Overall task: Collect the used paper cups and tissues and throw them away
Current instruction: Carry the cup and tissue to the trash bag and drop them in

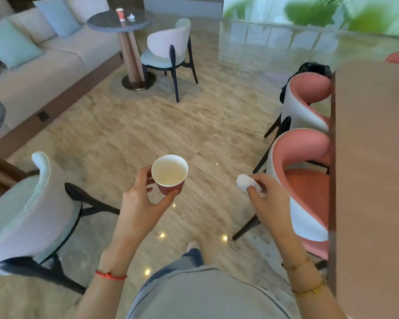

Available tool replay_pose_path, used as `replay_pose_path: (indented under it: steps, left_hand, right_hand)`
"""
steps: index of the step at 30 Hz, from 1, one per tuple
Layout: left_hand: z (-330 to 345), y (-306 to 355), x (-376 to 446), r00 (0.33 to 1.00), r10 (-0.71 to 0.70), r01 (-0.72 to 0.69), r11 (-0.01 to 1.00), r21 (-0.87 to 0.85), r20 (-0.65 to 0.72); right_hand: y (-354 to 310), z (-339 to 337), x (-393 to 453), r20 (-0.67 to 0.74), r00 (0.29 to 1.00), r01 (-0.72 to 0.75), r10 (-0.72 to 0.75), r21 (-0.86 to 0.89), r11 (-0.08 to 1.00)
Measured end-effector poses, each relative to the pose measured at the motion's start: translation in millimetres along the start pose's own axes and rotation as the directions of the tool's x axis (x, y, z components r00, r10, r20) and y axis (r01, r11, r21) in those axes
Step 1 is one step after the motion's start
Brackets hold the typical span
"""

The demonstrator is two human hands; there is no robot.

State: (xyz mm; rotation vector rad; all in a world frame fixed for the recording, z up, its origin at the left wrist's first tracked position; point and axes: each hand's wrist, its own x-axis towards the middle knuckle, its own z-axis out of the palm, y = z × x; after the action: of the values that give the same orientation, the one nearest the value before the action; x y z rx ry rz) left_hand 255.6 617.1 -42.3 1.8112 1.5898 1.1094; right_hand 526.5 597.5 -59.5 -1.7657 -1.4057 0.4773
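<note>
Over the marble floor point(134, 134), a distant round table point(119, 21) carried another cup point(120, 14) and tissue point(131, 16). The left hand point(143, 199) gripped a red paper cup point(169, 174) with curled fingers; the right hand point(266, 196) pinched a crumpled tissue point(244, 181).

The black bag point(314, 67) shows only above and behind the far pink chair point(306, 100); the right-hand table point(373, 157) is cut by the frame's edge; the far cup point(120, 14) and tissue point(131, 16) are too small to read; greenery point(320, 10) beyond the glass is blurred; the left chair point(25, 217) smears at its legs.
</note>
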Motion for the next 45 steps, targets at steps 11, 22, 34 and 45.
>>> replay_pose_path:
  steps: [11, 22, 34, 45]
  left_hand:
    - [86.2, -2.8, 270.6, 0.98, 0.098, -0.09, 0.995, -0.051, 0.175]
    - [241.9, 8.4, 503.8, 0.962, 0.151, -0.133, 0.987, -0.091, 0.228]
    - [392.1, 60.1, 729.5, 0.951, 0.167, -0.14, 0.983, -0.117, 0.261]
    - [554.5, 74.4, 947.3, 0.913, 0.212, -0.163, 0.973, -0.166, 0.348]
  right_hand:
    - [23.5, 30.7, 220.4, -0.168, 0.977, -0.134, 0.129, -0.017, 0.991]
    - [104.2, 29.8, 459.2, -0.242, 0.959, -0.167, 0.148, -0.058, 0.984]
    - [164.5, -9.7, 727.3, -0.248, 0.958, -0.154, 0.143, -0.023, 0.988]
    - [259.9, -12.8, 944.3, -0.326, 0.902, -0.302, 0.282, -0.011, 0.953]
